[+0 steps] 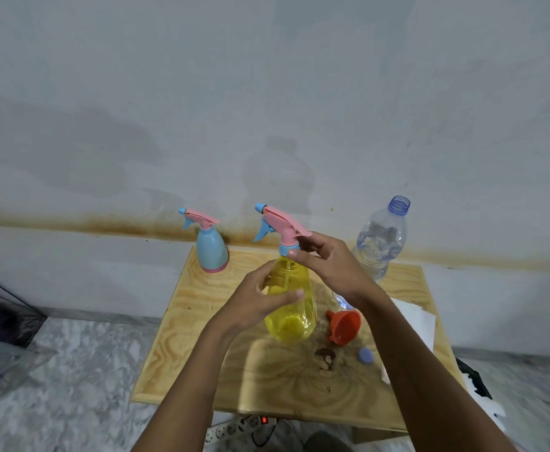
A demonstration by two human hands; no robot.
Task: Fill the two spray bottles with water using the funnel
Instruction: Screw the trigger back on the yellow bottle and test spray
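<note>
A yellow see-through spray bottle (291, 308) stands in the middle of the wooden table (201, 337). My left hand (257, 298) wraps around its body. My right hand (329, 262) grips the blue collar under its pink and blue spray head (278, 225). A second spray bottle (211, 247), light blue with a pink head, stands at the table's far left corner. The orange funnel (345, 326) lies on its side just right of the yellow bottle. An uncapped clear water bottle (381, 239) stands at the back right, partly behind my right wrist.
A small blue cap (365, 355) lies near the funnel. White paper (417, 321) sits at the table's right edge. A power strip (237, 427) lies on the marble floor below the table's front edge. The wall stands right behind the table.
</note>
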